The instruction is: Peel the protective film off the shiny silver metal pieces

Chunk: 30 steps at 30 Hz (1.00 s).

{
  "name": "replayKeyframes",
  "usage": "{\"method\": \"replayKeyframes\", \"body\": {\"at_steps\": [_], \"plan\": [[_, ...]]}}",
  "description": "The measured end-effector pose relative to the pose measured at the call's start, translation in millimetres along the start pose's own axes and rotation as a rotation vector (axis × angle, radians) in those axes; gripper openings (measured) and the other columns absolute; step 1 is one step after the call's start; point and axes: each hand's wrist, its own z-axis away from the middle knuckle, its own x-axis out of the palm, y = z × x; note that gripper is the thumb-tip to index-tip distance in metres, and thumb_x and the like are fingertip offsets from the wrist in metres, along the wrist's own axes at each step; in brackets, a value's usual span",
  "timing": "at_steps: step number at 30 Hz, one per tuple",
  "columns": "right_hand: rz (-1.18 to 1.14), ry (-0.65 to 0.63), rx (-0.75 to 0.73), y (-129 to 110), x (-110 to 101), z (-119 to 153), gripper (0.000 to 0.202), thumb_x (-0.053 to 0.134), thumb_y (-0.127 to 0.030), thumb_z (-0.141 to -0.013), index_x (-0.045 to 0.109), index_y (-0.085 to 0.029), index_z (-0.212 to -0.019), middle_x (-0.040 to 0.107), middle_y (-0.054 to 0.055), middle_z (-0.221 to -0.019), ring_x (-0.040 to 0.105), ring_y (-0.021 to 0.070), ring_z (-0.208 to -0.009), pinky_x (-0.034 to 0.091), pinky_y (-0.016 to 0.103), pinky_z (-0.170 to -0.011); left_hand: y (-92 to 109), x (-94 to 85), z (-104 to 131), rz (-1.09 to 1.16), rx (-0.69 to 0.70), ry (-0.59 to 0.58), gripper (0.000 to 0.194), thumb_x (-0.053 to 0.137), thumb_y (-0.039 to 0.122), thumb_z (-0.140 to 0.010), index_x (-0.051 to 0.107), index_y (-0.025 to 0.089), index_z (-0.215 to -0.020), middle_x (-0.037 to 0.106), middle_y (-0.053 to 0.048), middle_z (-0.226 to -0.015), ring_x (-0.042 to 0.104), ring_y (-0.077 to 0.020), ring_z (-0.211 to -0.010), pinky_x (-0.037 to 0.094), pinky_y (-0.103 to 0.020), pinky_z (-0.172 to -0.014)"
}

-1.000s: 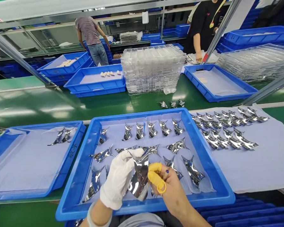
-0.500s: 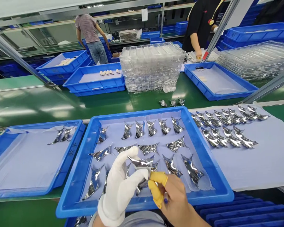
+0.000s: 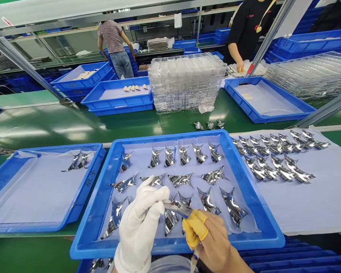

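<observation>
My left hand, in a white glove, pinches one end of a shiny chrome part above a large blue tray. My right hand, with yellow covers on some fingers, is closed at the part's other end. A thin pen-like tool sticks out below the right fingers; its tip is hidden. Beneath both hands, the lined tray holds several curved chrome pieces in rows, among them one at the right and one at the left.
A second blue tray with chrome parts lies left. More chrome parts rest on white cloth at right. Clear plastic trays are stacked beyond the green table. Two people stand farther back.
The held chrome part has been turned and now slants down to the right between my hands. My left fingers have shifted to its left end. The view has moved slightly.
</observation>
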Motion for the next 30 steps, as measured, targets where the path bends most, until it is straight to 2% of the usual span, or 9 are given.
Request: {"method": "replayKeyframes", "body": {"at_steps": [3,7,11,13,15,17,21,25,30], "plan": [[-0.017,0.008,0.062,1.2,0.7,-2.2,0.021,0.048,-0.007,-0.098,0.064,-0.019,-0.105,0.075,0.006,-0.072,0.069,0.0187,-0.057,0.059,0.030,-0.062,5.3,-0.2,1.4,-0.034,0.072,-0.027,0.038,0.064,0.017,-0.095,0.071,0.034,-0.129,0.078,0.001,-0.094,0.068,-0.0190,-0.098,0.037,-0.050,-0.121],[-0.103,-0.021,0.170,1.5,-0.3,-7.4,0.021,0.044,-0.007,-0.097,0.057,-0.023,-0.091,0.066,0.000,-0.063,0.057,0.0153,-0.046,0.048,0.025,-0.051,17.8,-0.1,-3.5,-0.095,0.164,-0.050,0.036,0.064,0.023,-0.097,0.070,0.036,-0.130,0.076,0.003,-0.081,0.068,-0.0192,-0.084,0.038,-0.055,-0.119],[-0.171,-0.008,0.197,0.7,-0.6,-13.9,0.019,0.042,-0.009,-0.095,0.052,-0.024,-0.090,0.057,-0.003,-0.059,0.049,0.0142,-0.045,0.040,0.024,-0.047,23.8,-5.6,-10.2,-0.180,0.285,-0.183,0.042,0.065,0.023,-0.096,0.065,0.034,-0.137,0.078,0.002,-0.082,0.069,-0.0191,-0.079,0.035,-0.060,-0.121],[-0.214,-0.015,0.224,-0.7,-0.9,-16.5,0.021,0.040,-0.008,-0.094,0.050,-0.025,-0.086,0.055,-0.003,-0.058,0.046,0.0139,-0.045,0.039,0.025,-0.047,22.7,-7.1,-10.5,-0.187,0.287,-0.209,0.045,0.068,0.020,-0.093,0.065,0.034,-0.137,0.079,0.002,-0.084,0.071,-0.0196,-0.080,0.033,-0.061,-0.122],[-0.258,-0.032,0.268,-3.2,-2.4,-18.4,0.022,0.041,-0.008,-0.093,0.048,-0.025,-0.081,0.053,-0.004,-0.057,0.044,0.0134,-0.045,0.039,0.025,-0.047,19.9,-5.4,-8.4,-0.137,0.217,-0.147,0.044,0.069,0.018,-0.091,0.069,0.036,-0.131,0.079,0.003,-0.084,0.072,-0.0195,-0.080,0.032,-0.062,-0.123],[-0.287,-0.049,0.307,-6.4,-5.4,-19.9,0.021,0.044,-0.011,-0.094,0.049,-0.025,-0.080,0.054,-0.004,-0.056,0.045,0.0132,-0.046,0.041,0.024,-0.048,15.6,-1.3,-4.7,-0.047,0.072,-0.050,0.037,0.069,0.018,-0.092,0.073,0.037,-0.123,0.079,0.004,-0.086,0.073,-0.0191,-0.084,0.036,-0.059,-0.123],[-0.295,-0.073,0.275,-11.9,-12.4,-21.8,0.015,0.046,-0.015,-0.098,0.055,-0.024,-0.089,0.061,-0.003,-0.060,0.052,0.0128,-0.046,0.047,0.024,-0.052,4.3,4.3,4.8,0.086,-0.241,0.088,0.022,0.065,0.025,-0.096,0.078,0.036,-0.110,0.082,0.003,-0.104,0.073,-0.0197,-0.109,0.048,-0.043,-0.117],[-0.189,-0.015,0.239,-13.8,-13.4,-20.5,0.014,0.051,-0.011,-0.099,0.058,-0.023,-0.099,0.066,-0.003,-0.062,0.060,0.0128,-0.047,0.053,0.025,-0.056,-6.1,2.6,14.8,0.138,-0.392,0.096,0.023,0.063,0.036,-0.098,0.079,0.034,-0.114,0.079,0.001,-0.121,0.063,-0.0223,-0.132,0.048,-0.034,-0.116],[-0.074,0.071,0.176,-12.9,-9.3,-19.3,0.015,0.051,-0.012,-0.102,0.062,-0.021,-0.108,0.078,0.004,-0.074,0.073,0.0163,-0.057,0.061,0.028,-0.063,-13.2,0.3,21.6,0.171,-0.526,0.074,0.031,0.062,0.040,-0.098,0.075,0.035,-0.126,0.073,-0.002,-0.133,0.063,-0.0256,-0.132,0.042,-0.040,-0.121]]}}
